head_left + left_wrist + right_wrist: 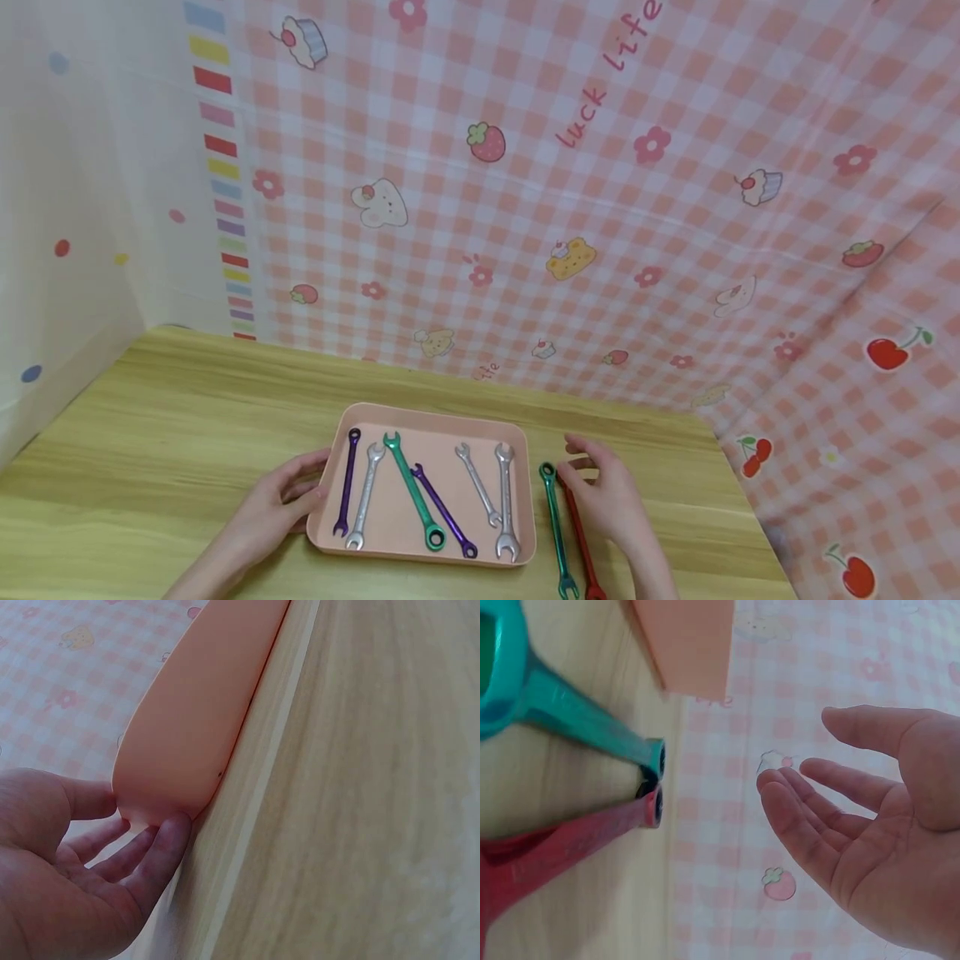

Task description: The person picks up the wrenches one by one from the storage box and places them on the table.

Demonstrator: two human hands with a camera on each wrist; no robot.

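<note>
A pink tray (420,556) holds several wrenches: a purple wrench (347,483) and a silver wrench (365,497) at the left, a green wrench (411,479) and another purple wrench (444,508) mid-tray, two silver wrenches (506,500) at the right. My left hand (277,500) grips the tray's left end, thumb at the rim and bent fingers against the outer wall in the left wrist view. Right of the tray lie a green wrench (556,529) and a red wrench (582,537), side by side. Over the red one's upper end hovers my right hand (611,496), loosely curved around nothing.
Everything lies on a wood-grain table (225,392). A pink checked cloth (480,208) with printed fruit and cakes hangs behind it, and a similar one (885,433) borders the right side. White spotted cloth (67,208) covers the left side.
</note>
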